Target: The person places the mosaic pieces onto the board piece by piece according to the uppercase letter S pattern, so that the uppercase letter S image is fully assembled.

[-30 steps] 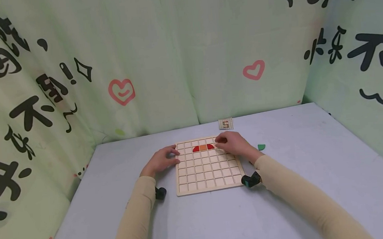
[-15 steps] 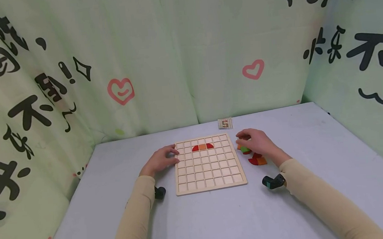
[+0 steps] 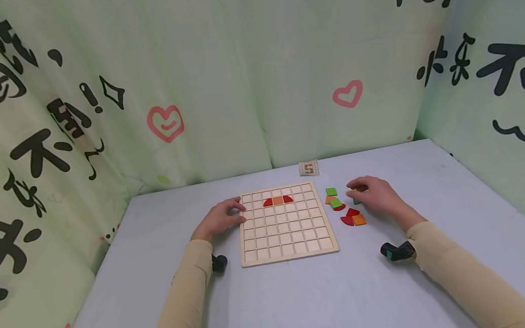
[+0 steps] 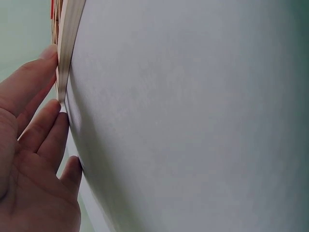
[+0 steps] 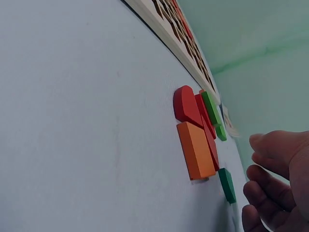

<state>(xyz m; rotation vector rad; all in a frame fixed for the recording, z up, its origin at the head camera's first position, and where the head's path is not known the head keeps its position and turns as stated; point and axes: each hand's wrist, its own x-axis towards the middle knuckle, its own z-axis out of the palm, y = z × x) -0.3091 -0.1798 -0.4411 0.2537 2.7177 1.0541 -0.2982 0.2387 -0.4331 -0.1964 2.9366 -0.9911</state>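
Observation:
A wooden grid board [image 3: 291, 258] lies on the table, with an orange square [image 3: 277, 200] set between two red rounded pieces [image 3: 288, 199] in an upper row. My left hand [image 3: 220, 219] rests its fingertips on the board's left edge, fingers fairly straight in the left wrist view. My right hand [image 3: 379, 194] hovers right of the loose pieces, fingers loosely bent, nothing between them. Partly hidden by it in the head view is a dark green piece [image 5: 227, 185], near the fingertips. Green squares [image 3: 331, 191], an orange block [image 5: 195, 151] and red pieces [image 5: 187, 104] lie closer to the board.
A small patterned card [image 3: 309, 168] lies behind the board, near the table's back edge. Pale green curtains with black writing and red hearts [image 3: 347, 94] surround the white table [image 3: 290, 304]. Each wrist carries a black camera [image 3: 397, 251].
My right hand has moved right, from over the board's upper right, past the green squares, to the dark green piece. The loose pieces are now uncovered. My left hand stays at the board's edge.

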